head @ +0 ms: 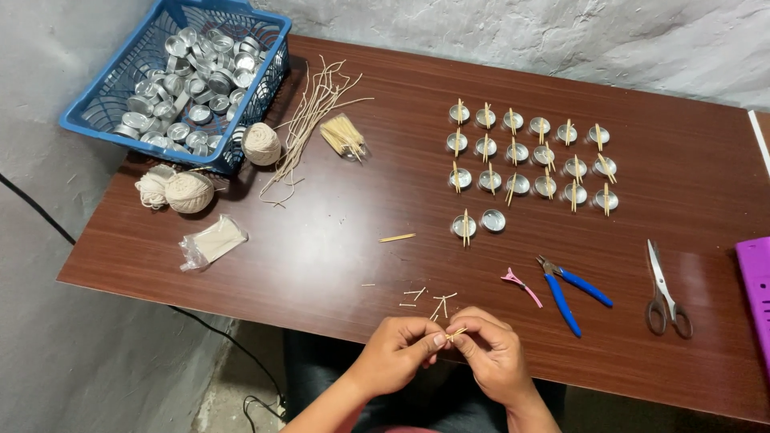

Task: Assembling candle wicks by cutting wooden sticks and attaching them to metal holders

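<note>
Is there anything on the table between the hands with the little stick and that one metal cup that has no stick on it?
Almost nothing. Between the hands' little stick and the bare metal cup lie only tiny scraps; the pink clip and pliers sit off to the right.

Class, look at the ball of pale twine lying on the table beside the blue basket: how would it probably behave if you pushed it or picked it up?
The ball of twine looks round, so a push would probably roll it. Wound from thin string, it is likely light and slightly squashy. A loose end beside it may trail or unwind.

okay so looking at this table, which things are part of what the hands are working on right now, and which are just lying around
In use: left hand and right hand pinching a small stick with wick; cut wick bits; metal cups with sticks.

Lying about: pliers, scissors, pink clip, twine balls, blue basket, plastic bag.
</note>
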